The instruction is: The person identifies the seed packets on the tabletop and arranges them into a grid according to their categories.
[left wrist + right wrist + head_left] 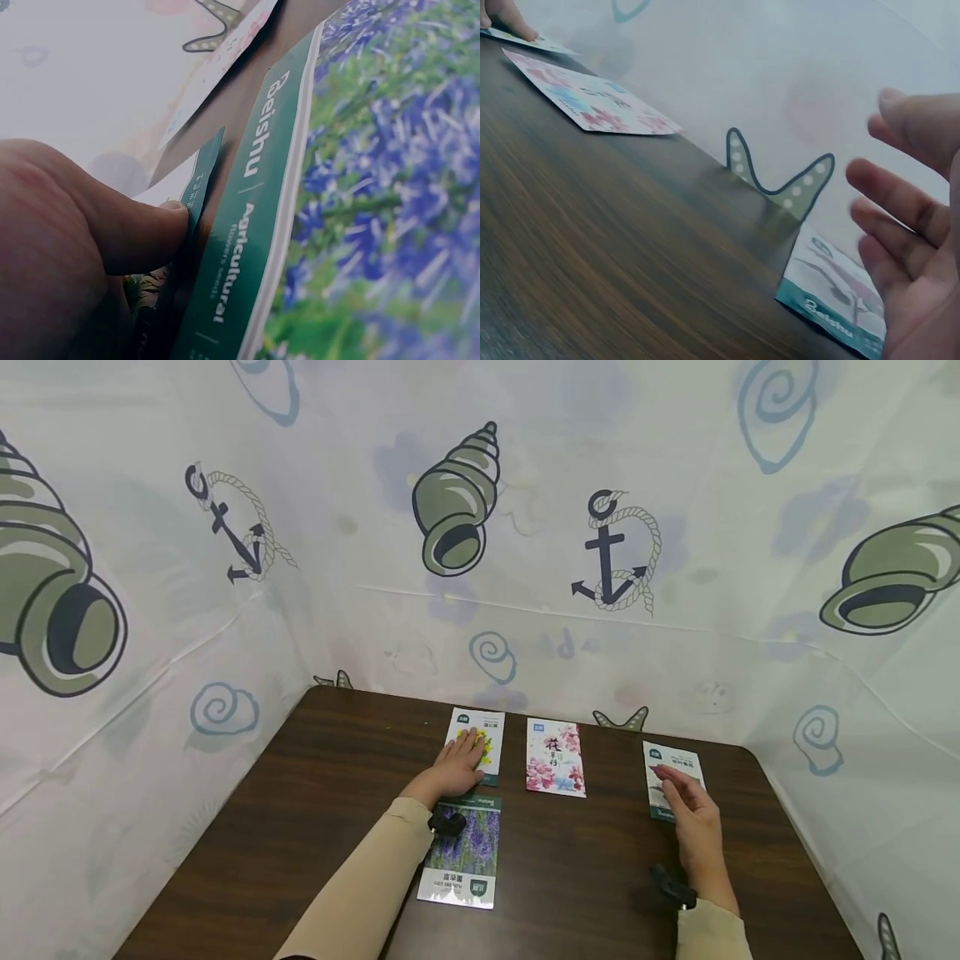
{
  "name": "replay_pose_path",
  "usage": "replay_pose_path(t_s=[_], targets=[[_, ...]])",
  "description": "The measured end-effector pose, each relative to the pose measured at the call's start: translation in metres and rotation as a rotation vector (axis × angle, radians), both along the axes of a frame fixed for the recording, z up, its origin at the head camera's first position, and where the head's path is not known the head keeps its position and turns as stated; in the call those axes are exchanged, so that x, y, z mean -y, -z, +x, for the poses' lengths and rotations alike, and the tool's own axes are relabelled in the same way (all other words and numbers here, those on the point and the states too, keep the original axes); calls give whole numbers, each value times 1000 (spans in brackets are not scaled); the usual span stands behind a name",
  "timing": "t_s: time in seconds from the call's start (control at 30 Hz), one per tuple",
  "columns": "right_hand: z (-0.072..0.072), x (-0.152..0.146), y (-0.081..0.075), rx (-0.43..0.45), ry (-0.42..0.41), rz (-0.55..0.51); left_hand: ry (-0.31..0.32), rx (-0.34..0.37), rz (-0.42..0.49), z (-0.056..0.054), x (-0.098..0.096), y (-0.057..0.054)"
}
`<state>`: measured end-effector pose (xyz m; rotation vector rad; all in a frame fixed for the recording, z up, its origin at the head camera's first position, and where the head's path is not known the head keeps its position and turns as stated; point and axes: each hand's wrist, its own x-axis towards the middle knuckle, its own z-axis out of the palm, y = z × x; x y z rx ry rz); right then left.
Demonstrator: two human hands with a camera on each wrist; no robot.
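Observation:
My left hand (456,766) lies with its fingers spread over a white and green seed packet (491,732) with yellow flowers, at the back of the table. Its thumb (154,229) rests by the packet's green edge in the left wrist view. Just below that hand lies a lavender seed packet (472,847), partly covered by the wrist. Over a third seed packet (690,762), white with a green end, hovers my right hand (697,818). Its fingers are loosely bent, and in the right wrist view nothing sits between the fingers (889,187) and thumb.
Between the hands lies a white packet with pink flowers (555,758), flat on the dark wooden table (585,877). A patterned white cloth (360,510) with shells and anchors hangs along the table's back and sides.

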<state>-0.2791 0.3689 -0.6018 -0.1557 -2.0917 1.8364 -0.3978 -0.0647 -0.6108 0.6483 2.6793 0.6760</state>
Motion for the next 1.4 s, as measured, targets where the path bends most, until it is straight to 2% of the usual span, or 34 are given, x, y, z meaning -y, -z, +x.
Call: replay_pose_path(t_s=[0.1, 0.2, 0.4, 0.57, 0.7, 0.8, 0.9, 1.03, 1.13, 1.4], targets=[[2, -3, -2, 63, 76, 50, 2, 1, -7, 1, 0, -1], [4, -7, -2, 145, 113, 101, 3, 4, -18, 4, 0, -6], [5, -10, -1, 236, 88, 131, 13, -18, -17, 10, 0, -14], [6, -9, 1, 222, 94, 165, 10, -12, -30, 12, 0, -18], [5, -12, 3, 184, 160, 225, 6, 4, -10, 12, 0, -18], [4, -15, 4, 189, 202, 259, 7, -1, -11, 12, 0, -18], [3, -17, 3, 225, 174, 281, 11, -11, -34, 11, 0, -18], [3, -17, 2, 268, 79, 350, 2, -8, -32, 4, 0, -6], [3, -17, 1, 298, 45, 387, -2, -4, -15, -1, 0, 3], [1, -17, 0, 342, 18, 393, -2, -1, -13, -4, 0, 5]])
